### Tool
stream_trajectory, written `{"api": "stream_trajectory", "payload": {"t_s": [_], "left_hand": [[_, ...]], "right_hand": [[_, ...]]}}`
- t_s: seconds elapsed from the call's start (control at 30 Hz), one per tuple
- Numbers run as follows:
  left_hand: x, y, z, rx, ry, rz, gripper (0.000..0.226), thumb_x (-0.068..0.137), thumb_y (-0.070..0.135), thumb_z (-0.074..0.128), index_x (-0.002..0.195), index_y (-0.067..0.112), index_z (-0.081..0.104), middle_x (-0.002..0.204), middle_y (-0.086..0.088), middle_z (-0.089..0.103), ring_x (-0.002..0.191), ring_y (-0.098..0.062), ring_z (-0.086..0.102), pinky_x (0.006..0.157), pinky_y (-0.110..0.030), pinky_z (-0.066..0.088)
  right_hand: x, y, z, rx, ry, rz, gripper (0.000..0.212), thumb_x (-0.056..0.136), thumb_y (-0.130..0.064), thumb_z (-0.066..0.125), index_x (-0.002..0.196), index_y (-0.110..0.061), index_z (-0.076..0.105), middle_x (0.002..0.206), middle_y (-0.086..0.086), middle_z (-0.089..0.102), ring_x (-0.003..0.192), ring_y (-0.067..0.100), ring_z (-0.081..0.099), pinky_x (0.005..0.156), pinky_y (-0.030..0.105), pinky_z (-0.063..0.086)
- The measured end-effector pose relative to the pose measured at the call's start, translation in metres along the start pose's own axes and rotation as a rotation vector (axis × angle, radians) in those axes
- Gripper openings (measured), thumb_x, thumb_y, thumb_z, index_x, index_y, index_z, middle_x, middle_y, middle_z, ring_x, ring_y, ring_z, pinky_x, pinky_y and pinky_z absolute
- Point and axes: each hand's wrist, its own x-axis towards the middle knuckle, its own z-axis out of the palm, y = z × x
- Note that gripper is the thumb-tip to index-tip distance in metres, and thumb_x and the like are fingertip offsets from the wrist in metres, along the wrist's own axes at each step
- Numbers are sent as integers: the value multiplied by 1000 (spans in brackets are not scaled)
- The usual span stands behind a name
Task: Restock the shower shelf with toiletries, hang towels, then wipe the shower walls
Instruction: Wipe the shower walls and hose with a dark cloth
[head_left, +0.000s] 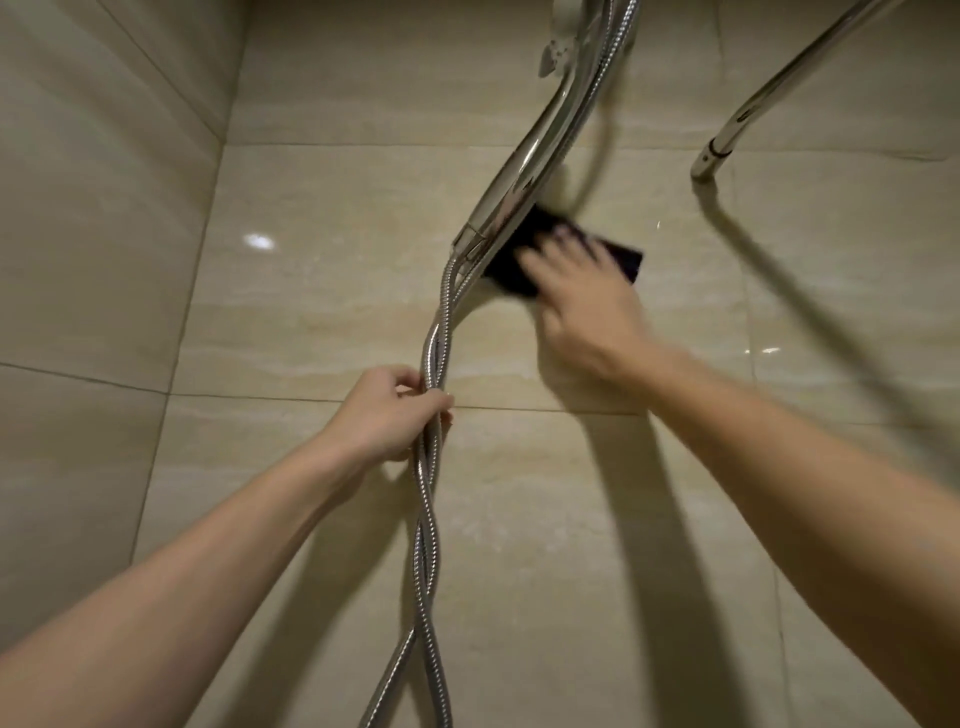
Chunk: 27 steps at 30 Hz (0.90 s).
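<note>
Nearest us, our left hand (387, 410) curled fingers and thumb round the twisted metal hose (428, 519), seemingly holding it off the tile. We judged that grip worth making firm, so the hose could not swing across the wiping path. Further on, our right hand (587, 306) lay flat, fingers spread, on the dark cloth (618, 257). It pressed the cloth to the shower wall (311, 291) just beside the chrome handset (519, 176), with one edge hidden behind it. Even pressure and overlapping strokes, reaching behind the handset, would serve best; blur hid the fingertips.
</note>
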Motion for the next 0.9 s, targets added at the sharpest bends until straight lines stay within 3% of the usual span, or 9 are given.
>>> {"api": "stream_trajectory", "payload": {"t_s": [0.1, 0.17, 0.23, 0.3, 0.43, 0.57, 0.67, 0.77, 0.9], "left_hand": [[12, 3, -3, 37, 18, 63, 15, 91, 19, 67, 92, 4, 68, 78, -11, 76, 65, -22, 63, 70, -38, 47], [18, 5, -7, 96, 40, 99, 15, 90, 21, 67, 82, 9, 68, 60, 1, 68, 54, -17, 55, 63, -31, 45], [21, 6, -10, 143, 43, 130, 16, 89, 24, 69, 79, 11, 69, 62, 2, 69, 54, -17, 54, 58, -30, 45], [21, 4, -13, 176, 38, 151, 16, 88, 26, 69, 80, 12, 71, 73, -1, 75, 58, -14, 60, 58, -29, 48], [19, 4, -19, 204, 12, 172, 17, 90, 27, 68, 84, 12, 73, 72, 1, 74, 53, -9, 57, 56, -32, 49], [23, 6, -28, 260, -30, 185, 19, 89, 28, 68, 80, 11, 73, 74, -3, 75, 63, -16, 64, 59, -35, 52], [23, 3, -31, 269, -15, 181, 21, 86, 32, 69, 80, 13, 73, 74, -5, 74, 64, -17, 64, 61, -38, 54], [16, 6, -31, 198, -28, 162, 18, 91, 22, 65, 87, 6, 71, 76, -11, 71, 55, -11, 60, 51, -22, 48], [4, 15, -32, 133, -72, 144, 20, 98, 15, 56, 98, -2, 65, 76, -7, 64, 56, -12, 55, 52, -18, 45]], "right_hand": [[-45, -15, 11, -61, -83, -326, 65, 88, -34, 33, 149, -17, 47, 155, 13, 44, 147, 34, 35, 122, 51, 24], [-65, -6, 15, -126, -154, -576, 60, 93, -31, 39, 152, -19, 43, 159, 10, 37, 151, 32, 27, 124, 49, 18], [-62, 13, 12, -171, -193, -755, 63, 91, -26, 50, 154, -21, 40, 162, 9, 32, 153, 30, 22, 124, 46, 15], [-43, 29, 3, -60, -131, -632, 61, 90, -19, 58, 150, -18, 47, 159, 13, 38, 150, 31, 29, 124, 43, 17], [19, 52, -18, 131, 2, 14, 66, 90, -25, 36, 157, -22, 31, 166, 11, 21, 155, 27, 12, 125, 40, 5], [54, 41, -14, 105, 1, 236, 64, 101, -26, 36, 160, -26, 14, 169, 7, 8, 156, 25, -1, 126, 46, 0], [40, 7, -1, 35, 35, 173, 64, 98, -30, 35, 159, -21, 20, 166, 11, 19, 155, 28, 8, 126, 46, 3], [-10, -31, 12, 10, 69, 44, 61, 99, -37, 32, 156, -16, 31, 162, 12, 32, 153, 28, 21, 126, 44, 10], [-90, -65, 33, 10, -75, -367, 70, 85, -32, 47, 153, -17, 40, 157, 12, 41, 149, 32, 33, 122, 46, 18]]}}
